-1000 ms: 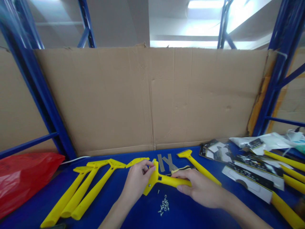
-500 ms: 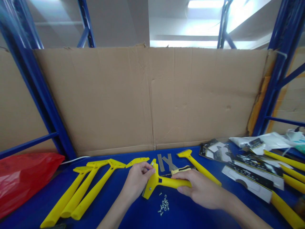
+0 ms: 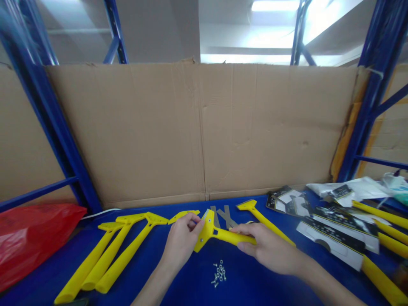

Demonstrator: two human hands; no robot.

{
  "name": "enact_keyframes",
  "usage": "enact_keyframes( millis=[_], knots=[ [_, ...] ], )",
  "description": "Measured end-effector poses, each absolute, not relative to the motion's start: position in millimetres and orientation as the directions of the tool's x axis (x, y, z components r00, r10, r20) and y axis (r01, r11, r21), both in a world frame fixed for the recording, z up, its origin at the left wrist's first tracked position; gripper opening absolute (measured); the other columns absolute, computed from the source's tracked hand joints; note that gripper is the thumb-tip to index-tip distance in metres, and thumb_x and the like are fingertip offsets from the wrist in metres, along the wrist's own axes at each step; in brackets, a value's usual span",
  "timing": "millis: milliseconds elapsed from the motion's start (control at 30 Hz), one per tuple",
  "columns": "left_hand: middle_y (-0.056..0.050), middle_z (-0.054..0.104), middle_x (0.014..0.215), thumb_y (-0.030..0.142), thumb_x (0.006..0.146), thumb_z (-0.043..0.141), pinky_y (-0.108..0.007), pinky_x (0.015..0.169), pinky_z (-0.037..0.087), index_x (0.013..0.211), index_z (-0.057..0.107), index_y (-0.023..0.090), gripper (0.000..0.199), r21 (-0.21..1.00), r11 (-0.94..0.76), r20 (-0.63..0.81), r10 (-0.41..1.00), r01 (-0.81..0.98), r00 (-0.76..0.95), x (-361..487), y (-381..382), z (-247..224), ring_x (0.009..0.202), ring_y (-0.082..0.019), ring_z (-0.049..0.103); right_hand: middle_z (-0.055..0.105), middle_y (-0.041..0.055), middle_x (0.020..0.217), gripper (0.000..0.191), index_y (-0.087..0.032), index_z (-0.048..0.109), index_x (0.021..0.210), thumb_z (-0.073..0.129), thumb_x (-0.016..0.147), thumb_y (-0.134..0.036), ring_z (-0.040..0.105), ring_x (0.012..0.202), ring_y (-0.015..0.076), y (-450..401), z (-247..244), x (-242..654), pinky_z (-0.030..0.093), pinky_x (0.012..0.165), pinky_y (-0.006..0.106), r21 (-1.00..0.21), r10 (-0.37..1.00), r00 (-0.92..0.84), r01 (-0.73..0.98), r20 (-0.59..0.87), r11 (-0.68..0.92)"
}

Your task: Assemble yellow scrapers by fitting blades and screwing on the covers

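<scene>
A yellow scraper (image 3: pixel 208 230) is held up above the blue tabletop by both hands. My left hand (image 3: pixel 182 234) pinches the left edge of its head, where a thin metal blade edge and two screws show. Around the handle, my right hand (image 3: pixel 270 248) is closed. A bit of a cream-and-black handled tool shows behind the right fingers, mostly hidden. Below the scraper lies a small pile of screws and nuts (image 3: pixel 219 272). Loose flat metal blades (image 3: pixel 227 216) rest just behind it.
Several yellow scraper handles (image 3: pixel 127 250) lie at left, near a red plastic bag (image 3: pixel 35 238). A yellow head piece (image 3: pixel 183 215) and another scraper (image 3: pixel 267 223) lie farther back. Black-and-white cards (image 3: pixel 331 242) crowd the right. Cardboard (image 3: pixel 204 131) walls the back.
The scraper's head has risen slightly and turned, with both hands still on it. The cream-and-black tool behind the right hand is now mostly covered.
</scene>
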State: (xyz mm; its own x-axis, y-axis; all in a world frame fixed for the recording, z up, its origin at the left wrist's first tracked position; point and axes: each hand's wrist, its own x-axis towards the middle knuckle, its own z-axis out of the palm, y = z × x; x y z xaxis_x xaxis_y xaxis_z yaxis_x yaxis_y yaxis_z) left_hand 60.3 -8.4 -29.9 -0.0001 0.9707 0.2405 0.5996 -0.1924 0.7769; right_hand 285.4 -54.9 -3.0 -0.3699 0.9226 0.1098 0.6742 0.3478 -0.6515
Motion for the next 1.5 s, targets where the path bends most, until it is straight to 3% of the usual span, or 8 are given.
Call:
enact_keyframes(
  millis=[267,533,733,867,1000,1267,1400,1500],
  knots=[
    [-0.001,0.059,0.066,0.05,0.072,0.051,-0.029,0.059,0.044,0.084,0.06,0.018,0.035,0.777,-0.207,0.312,0.947,0.594,-0.078,61,-12,-23,0.061,-0.018,0.057,0.065,0.0035,0.082,0.034,-0.019,0.06,0.118,0.047,0.087,-0.023,0.06,0.068,0.0145,-50,-7,285,0.043,0.059,0.025,-0.764,0.948,-0.316,0.602,0.039,0.232],
    [-0.004,0.063,0.078,0.043,0.079,0.05,-0.033,0.067,0.048,0.095,0.06,0.018,0.031,0.735,-0.258,0.357,0.933,0.627,-0.034,62,-10,-32,0.071,-0.02,0.06,0.059,0.0024,0.081,0.032,-0.017,0.058,0.117,0.046,0.088,-0.022,0.059,0.063,0.0116,-49,-7,284,0.043,0.053,0.021,-0.819,0.95,-0.313,0.54,0.02,0.196],
    [-0.008,0.059,0.111,0.033,0.082,0.054,-0.039,0.092,0.046,0.109,0.059,0.023,0.029,0.453,-0.512,0.58,0.791,0.73,0.194,64,-20,-28,0.105,-0.024,0.057,0.057,0.0013,0.075,0.034,-0.017,0.059,0.118,0.046,0.088,-0.024,0.059,0.063,0.0126,-53,-7,282,0.043,0.053,0.022,-0.811,0.958,-0.287,0.562,-0.005,0.164],
    [-0.008,0.058,0.116,0.028,0.081,0.058,-0.042,0.094,0.046,0.119,0.055,0.025,0.038,0.261,-0.595,0.6,0.717,0.76,0.356,65,-22,-33,0.109,-0.026,0.055,0.057,0.0007,0.074,0.031,-0.017,0.061,0.114,0.046,0.087,-0.02,0.057,0.059,0.0109,-55,-2,280,0.042,0.052,0.021,-0.811,0.949,-0.316,0.551,0.016,0.196],
    [-0.008,0.056,0.119,0.016,0.082,0.055,-0.045,0.092,0.047,0.125,0.051,0.025,0.045,0.134,-0.587,0.591,0.694,0.799,0.411,62,-18,-39,0.108,-0.026,0.055,0.06,0.0013,0.074,0.03,-0.018,0.062,0.113,0.05,0.085,-0.02,0.057,0.057,0.0103,-55,-2,279,0.04,0.049,0.021,-0.797,0.946,-0.323,0.562,0.033,0.22],
    [-0.013,0.056,0.117,-0.002,0.081,0.037,-0.039,0.089,0.05,0.128,0.049,0.016,0.052,0.02,-0.567,0.524,0.707,0.823,0.475,65,-17,-37,0.108,-0.024,0.055,0.063,0.0057,0.088,0.038,-0.017,0.052,0.123,0.052,0.086,-0.026,0.057,0.053,0.0085,-53,-9,278,0.04,0.039,0.017,-0.904,0.943,-0.318,0.424,-0.1,0.047],
    [-0.011,0.059,0.113,-0.005,0.079,0.036,-0.038,0.086,0.052,0.124,0.053,0.019,0.054,-0.037,-0.508,0.483,0.745,0.861,0.46,65,-19,-33,0.101,-0.022,0.059,0.064,0.0063,0.09,0.04,-0.016,0.053,0.122,0.056,0.084,-0.027,0.058,0.052,0.0076,-56,-6,275,0.04,0.039,0.016,-0.921,0.942,-0.318,0.39,-0.109,0.025],
    [-0.01,0.058,0.116,-0.004,0.08,0.034,-0.036,0.08,0.054,0.126,0.052,0.022,0.056,-0.043,-0.477,0.445,0.778,0.878,0.444,63,-21,-30,0.1,-0.022,0.061,0.065,0.0063,0.088,0.042,-0.016,0.057,0.117,0.06,0.082,-0.039,0.061,0.054,0.0099,-59,1,276,0.043,0.041,0.017,-0.966,0.926,-0.36,0.257,-0.111,-0.016]
  ],
)
